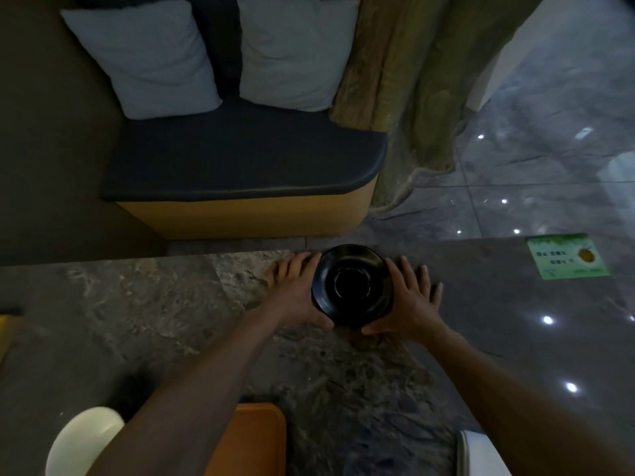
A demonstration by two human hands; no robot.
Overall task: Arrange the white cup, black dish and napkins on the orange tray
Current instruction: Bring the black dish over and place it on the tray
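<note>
The black dish [352,286], round and glossy, is near the far edge of the stone table. My left hand [296,290] cups its left side and my right hand [409,300] cups its right side, thumbs at the near rim. I cannot tell whether it is lifted or resting. The orange tray [256,438] shows at the bottom centre, partly behind my left forearm. The white cup [84,441] stands at the bottom left, beside the tray. A white stack, probably the napkins [481,455], sits at the bottom right under my right forearm.
The stone table [144,321] ends just beyond the dish. A green card [567,257] lies at its far right. Past the edge stand a bench [240,173] with two pale cushions [144,60] and a shiny tiled floor [536,187].
</note>
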